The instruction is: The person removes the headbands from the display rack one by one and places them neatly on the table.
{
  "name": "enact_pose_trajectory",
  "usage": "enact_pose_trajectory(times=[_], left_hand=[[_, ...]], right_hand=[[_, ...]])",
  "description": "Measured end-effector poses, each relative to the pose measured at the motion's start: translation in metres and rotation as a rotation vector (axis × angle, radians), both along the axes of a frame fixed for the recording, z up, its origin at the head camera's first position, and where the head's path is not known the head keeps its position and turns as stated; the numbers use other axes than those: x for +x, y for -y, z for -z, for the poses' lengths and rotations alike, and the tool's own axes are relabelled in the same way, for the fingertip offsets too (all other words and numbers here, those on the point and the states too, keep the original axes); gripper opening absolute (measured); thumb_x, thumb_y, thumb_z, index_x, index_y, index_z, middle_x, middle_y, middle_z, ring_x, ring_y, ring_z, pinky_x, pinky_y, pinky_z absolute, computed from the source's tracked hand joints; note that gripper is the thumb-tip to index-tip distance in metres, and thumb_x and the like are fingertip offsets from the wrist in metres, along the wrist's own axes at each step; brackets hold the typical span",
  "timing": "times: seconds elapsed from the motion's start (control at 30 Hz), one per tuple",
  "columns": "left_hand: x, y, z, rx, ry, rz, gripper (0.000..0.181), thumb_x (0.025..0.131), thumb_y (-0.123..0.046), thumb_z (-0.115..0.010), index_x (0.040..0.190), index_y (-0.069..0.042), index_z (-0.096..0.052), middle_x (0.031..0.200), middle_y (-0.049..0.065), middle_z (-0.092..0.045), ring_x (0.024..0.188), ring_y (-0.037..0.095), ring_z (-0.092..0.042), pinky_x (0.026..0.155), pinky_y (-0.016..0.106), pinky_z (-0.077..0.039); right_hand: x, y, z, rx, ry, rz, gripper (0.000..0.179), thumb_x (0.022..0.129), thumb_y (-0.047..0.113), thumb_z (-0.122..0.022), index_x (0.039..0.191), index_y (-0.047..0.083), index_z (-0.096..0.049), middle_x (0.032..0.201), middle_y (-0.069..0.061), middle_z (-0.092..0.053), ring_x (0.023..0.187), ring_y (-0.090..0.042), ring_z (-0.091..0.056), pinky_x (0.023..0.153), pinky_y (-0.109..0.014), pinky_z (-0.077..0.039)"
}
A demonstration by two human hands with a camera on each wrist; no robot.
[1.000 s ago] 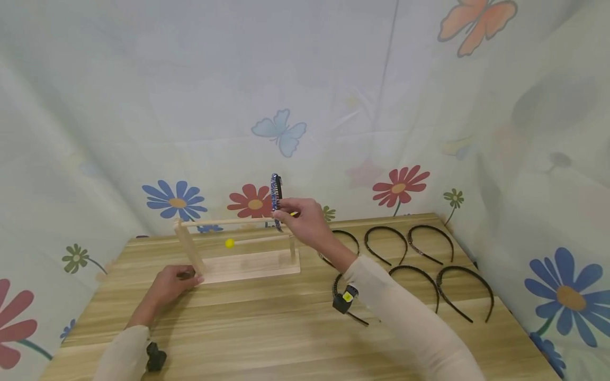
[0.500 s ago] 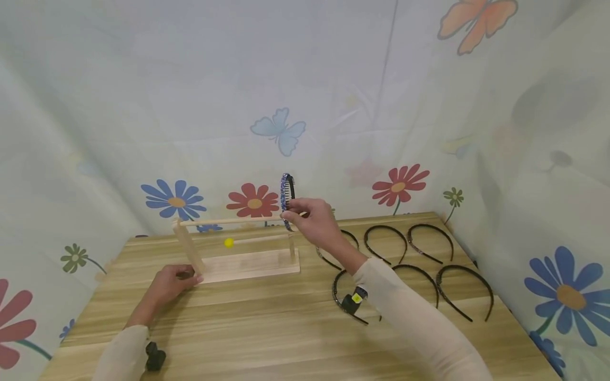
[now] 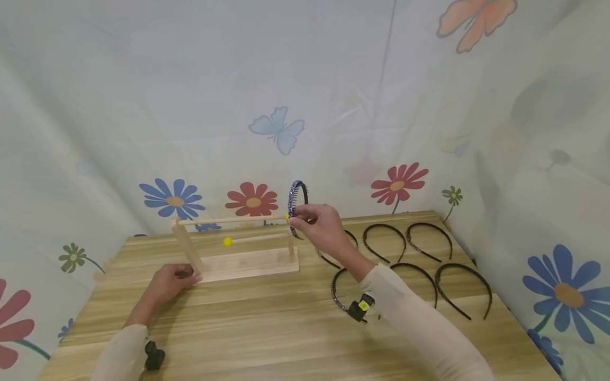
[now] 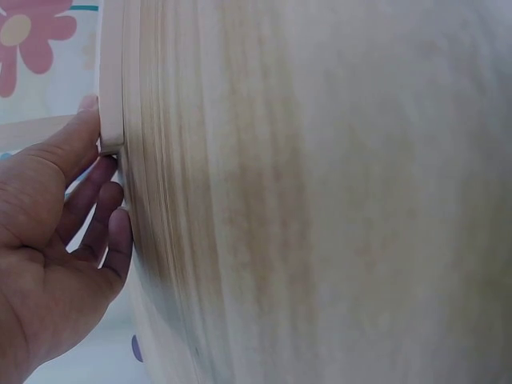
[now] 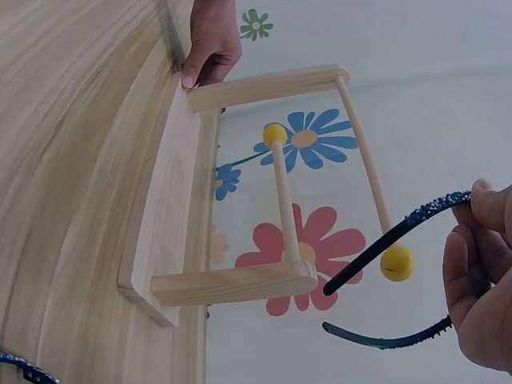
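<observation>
My right hand (image 3: 323, 228) pinches a black toothed headband (image 3: 292, 200) with blue glittery stones, raised at the right end of a light wooden rack (image 3: 250, 264). In the right wrist view the headband's two arms (image 5: 364, 268) point toward the rack, and the yellow ball (image 5: 398, 262) on the upper rod's end shows between them. Another rod, lower down, ends in a yellow ball (image 3: 228, 242) toward the left. My left hand (image 3: 167, 286) grips the left end of the rack's base, thumb on one face (image 4: 88, 120) and fingers along the edge.
Several dark headbands (image 3: 385, 226) lie in two rows on the wood-grain table (image 3: 238, 333), right of the rack; my right forearm passes over some. Behind the table hangs a curtain (image 3: 190, 106) printed with flowers and butterflies.
My right hand has carried the headband rightward along the upper rod to its ball end, lowering it slightly. The headband has turned, showing more of its curve. My left hand stays at the base.
</observation>
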State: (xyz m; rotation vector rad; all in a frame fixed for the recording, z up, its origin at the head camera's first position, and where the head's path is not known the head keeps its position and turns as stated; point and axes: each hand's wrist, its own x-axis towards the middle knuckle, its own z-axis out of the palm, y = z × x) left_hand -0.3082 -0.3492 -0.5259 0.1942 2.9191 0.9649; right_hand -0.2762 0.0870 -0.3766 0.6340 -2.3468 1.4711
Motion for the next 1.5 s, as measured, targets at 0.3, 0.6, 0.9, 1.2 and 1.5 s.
enact_pose_trajectory(times=[0.3,0.6,0.9,1.2,1.5], left_hand=[[-0.001,0.002,0.001,0.001,0.011,0.001,0.055,0.095,-0.04,-0.073,0.127,0.004,-0.067,0.128,0.027,-0.067,0.119,0.046,-0.062,0.098,0.062,-0.049],[-0.001,0.002,0.002,0.0,-0.004,0.004,0.053,0.095,-0.04,-0.073,0.126,0.004,-0.068,0.126,0.026,-0.068,0.118,0.045,-0.063,0.097,0.061,-0.05],[0.0,0.001,0.001,-0.003,-0.008,0.003,0.051,0.095,-0.038,-0.073,0.124,0.003,-0.069,0.123,0.025,-0.07,0.116,0.044,-0.065,0.096,0.061,-0.051],[0.0,0.001,0.001,-0.003,-0.015,0.01,0.05,0.096,-0.037,-0.073,0.125,0.003,-0.069,0.122,0.024,-0.07,0.114,0.043,-0.066,0.096,0.06,-0.051],[-0.001,0.001,0.001,-0.004,-0.026,0.016,0.052,0.095,-0.038,-0.074,0.125,0.003,-0.069,0.123,0.025,-0.07,0.115,0.043,-0.066,0.097,0.06,-0.051]], right_hand=[[0.009,0.002,0.015,0.005,0.043,-0.005,0.027,0.093,0.023,-0.078,0.113,0.005,-0.077,0.095,-0.003,-0.078,0.08,-0.011,-0.069,0.066,-0.027,-0.058],[0.017,0.007,0.031,-0.006,0.1,-0.022,0.031,0.092,0.028,-0.079,0.116,0.008,-0.077,0.09,0.001,-0.078,0.082,-0.01,-0.069,0.068,-0.03,-0.059],[0.026,0.015,0.05,-0.047,0.163,-0.051,0.032,0.09,0.032,-0.08,0.11,0.007,-0.077,0.089,0.001,-0.078,0.081,-0.01,-0.071,0.069,-0.029,-0.059],[0.036,0.024,0.069,-0.063,0.28,-0.029,0.036,0.087,0.035,-0.083,0.108,0.006,-0.078,0.087,0.002,-0.078,0.081,-0.009,-0.072,0.073,-0.03,-0.06],[0.045,0.03,0.087,-0.066,0.36,0.013,0.033,0.084,0.038,-0.085,0.101,0.011,-0.079,0.083,0.007,-0.077,0.079,-0.008,-0.072,0.071,-0.03,-0.059]])
